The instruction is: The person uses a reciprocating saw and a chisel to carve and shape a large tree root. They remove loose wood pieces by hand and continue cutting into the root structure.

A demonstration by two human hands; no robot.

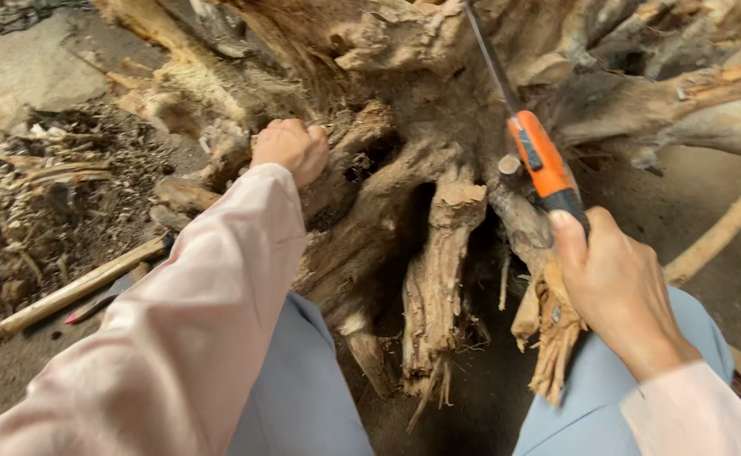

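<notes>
A gnarled root stump (pixel 421 194) is clutched by the left hand (pixel 290 148); an orange-handled saw (pixel 539 156) is gripped in the right hand (pixel 611 283), its blade close among crowded roots.

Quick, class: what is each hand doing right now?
Left hand: closed, gripping the tree stump.
Right hand: grip closed on the orange-handled saw.

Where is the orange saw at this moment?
In the head view, the orange saw is on the right side, held by the right hand, with its blade reaching up into the big tree root.
</notes>
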